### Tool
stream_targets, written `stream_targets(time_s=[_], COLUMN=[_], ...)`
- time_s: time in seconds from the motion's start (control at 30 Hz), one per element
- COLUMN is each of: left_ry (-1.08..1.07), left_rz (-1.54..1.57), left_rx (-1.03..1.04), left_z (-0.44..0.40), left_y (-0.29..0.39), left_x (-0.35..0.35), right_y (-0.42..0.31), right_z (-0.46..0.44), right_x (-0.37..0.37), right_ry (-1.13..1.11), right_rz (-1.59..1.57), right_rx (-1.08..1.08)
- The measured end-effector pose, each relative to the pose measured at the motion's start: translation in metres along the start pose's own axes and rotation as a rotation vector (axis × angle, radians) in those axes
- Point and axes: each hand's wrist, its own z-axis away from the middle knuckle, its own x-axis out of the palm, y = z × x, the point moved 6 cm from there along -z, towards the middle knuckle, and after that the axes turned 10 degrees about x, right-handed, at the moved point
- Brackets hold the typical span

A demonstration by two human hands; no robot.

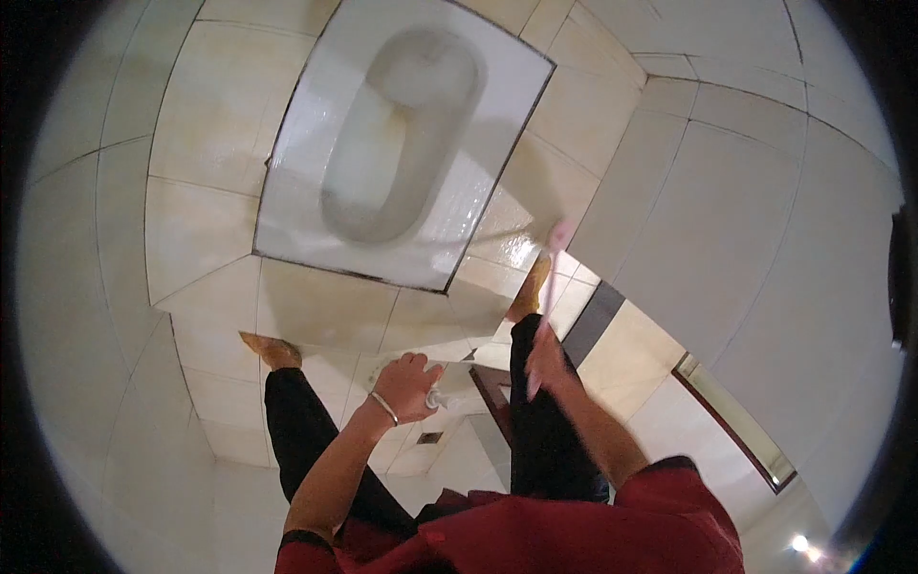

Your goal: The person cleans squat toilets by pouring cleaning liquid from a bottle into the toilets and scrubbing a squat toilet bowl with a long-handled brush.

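My right hand (546, 364) is closed around the handle of a pink brush (551, 287), slightly blurred. The brush's head points away from me, beside the tiled wall and above my right foot. My left hand (408, 386), with a bangle at the wrist, is wrapped round a pale bottle (436, 399); its whitish top shows beside the fingers, and most of the rest is hidden by the hand. Ahead of both hands lies a white squat toilet (306, 215), set in the floor with a dark edge line. Its surface looks wet, and neither hand touches it.
Beige floor tiles (206, 230) surround the toilet, with a wet shine near its right edge. Grey tiled walls (727, 191) stand close on the right and left. A small floor drain (430, 438) shows between my legs, and a brown-framed opening (736, 421) is at right.
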Motion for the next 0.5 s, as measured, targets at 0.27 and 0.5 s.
stream_targets(time_s=[0.27, 0.5], left_ry=[-0.054, 0.031], left_rz=[-0.01, -0.076], left_rx=[-0.02, 0.0], left_z=[-0.001, 0.005], left_y=[0.002, 0.007], left_x=[0.0, -0.003], right_y=[-0.001, 0.106], right_z=[-0.066, -0.115], right_x=[-0.037, -0.052], right_ry=[0.195, 0.234], right_rz=[-0.443, -0.544], right_rx=[0.93, 0.867])
